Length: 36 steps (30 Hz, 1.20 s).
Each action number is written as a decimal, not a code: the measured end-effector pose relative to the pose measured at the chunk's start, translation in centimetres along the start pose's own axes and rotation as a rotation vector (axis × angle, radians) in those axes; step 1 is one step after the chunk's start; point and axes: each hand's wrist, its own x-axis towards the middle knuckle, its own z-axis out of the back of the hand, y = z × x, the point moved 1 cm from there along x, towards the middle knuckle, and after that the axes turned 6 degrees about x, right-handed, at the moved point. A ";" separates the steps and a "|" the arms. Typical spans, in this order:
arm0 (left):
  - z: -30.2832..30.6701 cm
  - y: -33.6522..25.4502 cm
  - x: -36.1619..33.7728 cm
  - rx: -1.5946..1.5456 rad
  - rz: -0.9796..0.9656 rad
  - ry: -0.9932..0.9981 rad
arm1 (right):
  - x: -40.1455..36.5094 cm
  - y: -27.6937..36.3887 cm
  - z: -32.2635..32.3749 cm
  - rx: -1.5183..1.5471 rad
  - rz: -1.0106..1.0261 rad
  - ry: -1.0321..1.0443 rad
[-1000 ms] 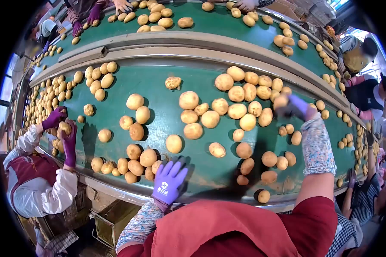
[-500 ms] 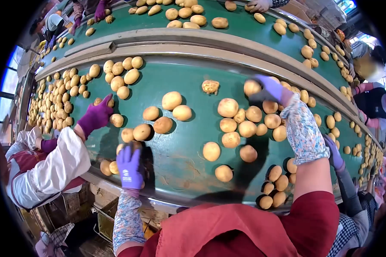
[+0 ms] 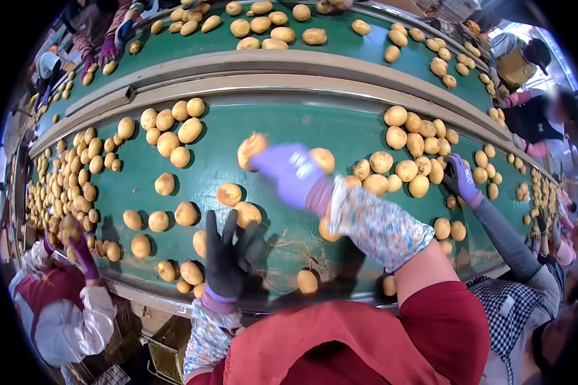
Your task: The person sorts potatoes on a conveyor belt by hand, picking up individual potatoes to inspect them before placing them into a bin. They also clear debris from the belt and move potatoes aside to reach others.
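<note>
My right hand, in a purple glove with dark fingertips, is over the middle of the green belt. Its fingers are closed on a potato, both smeared by motion; the potato's far end looks rough. Another potato lies just beyond the knuckles. Nearer the front edge my left hand shows its black glove side, fingers spread and nothing in them. A potato rests by its fingertips, and a paler one lies partly hidden beside it.
Several potatoes crowd the belt's left end and the right side. A wooden divider separates a second belt behind. A co-worker's gloved hand reaches in from the right; another co-worker stands left, holding a potato. Crates stand below.
My right hand has swept left from the right-hand cluster and now holds a potato. My left hand has moved slightly right, its fingers now spread. The left co-worker's hand has drawn back toward their body.
</note>
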 end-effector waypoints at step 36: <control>22.7 -10.7 5.0 -0.281 -0.002 -0.036 | 15.5 15.7 -16.2 0.414 0.021 -0.082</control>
